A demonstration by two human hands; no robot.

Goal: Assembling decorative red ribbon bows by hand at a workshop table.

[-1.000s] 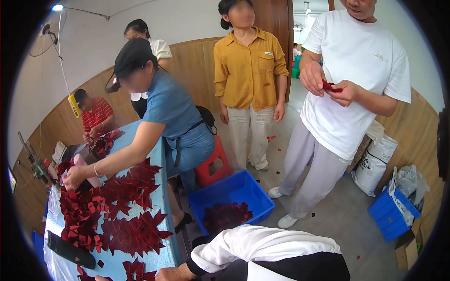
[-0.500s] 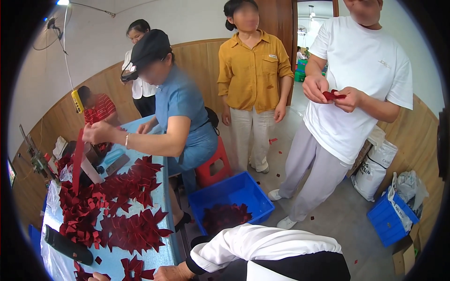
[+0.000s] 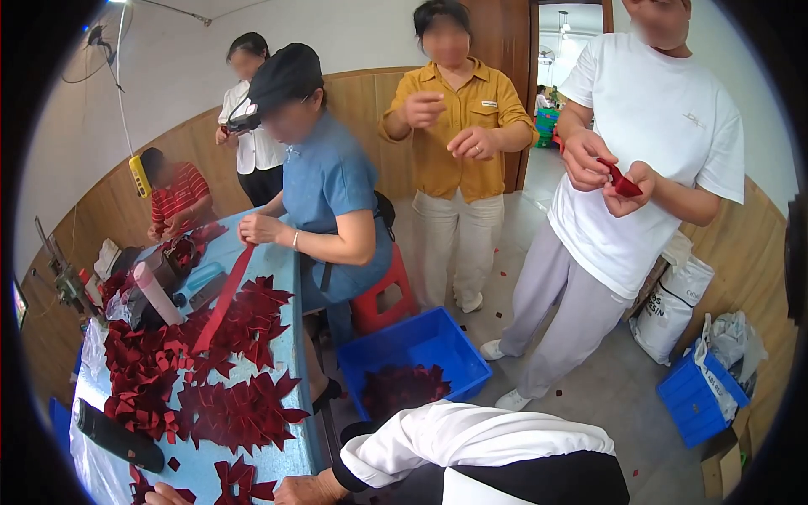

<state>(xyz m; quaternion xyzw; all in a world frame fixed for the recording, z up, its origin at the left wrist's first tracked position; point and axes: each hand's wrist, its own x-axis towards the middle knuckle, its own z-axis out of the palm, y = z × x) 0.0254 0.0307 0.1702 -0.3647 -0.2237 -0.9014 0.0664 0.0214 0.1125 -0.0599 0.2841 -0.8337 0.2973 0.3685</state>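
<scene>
A white woven sack (image 3: 669, 303) with dark print on its side stands on the floor at the right, leaning against the wooden wall panel. Beside it, further toward the lower right, a blue plastic crate (image 3: 697, 402) holds crumpled whitish plastic bags (image 3: 730, 343) that spill over its rim. In the lower right corner a brown cardboard box (image 3: 725, 465) sits on the floor, only partly in view. At the far left edge, a small dark screen (image 3: 18, 305) shows a sliver of bright colour; its face is too narrow to make out. A yellow tag-like box (image 3: 140, 175) hangs on a cord against the left wall.
</scene>
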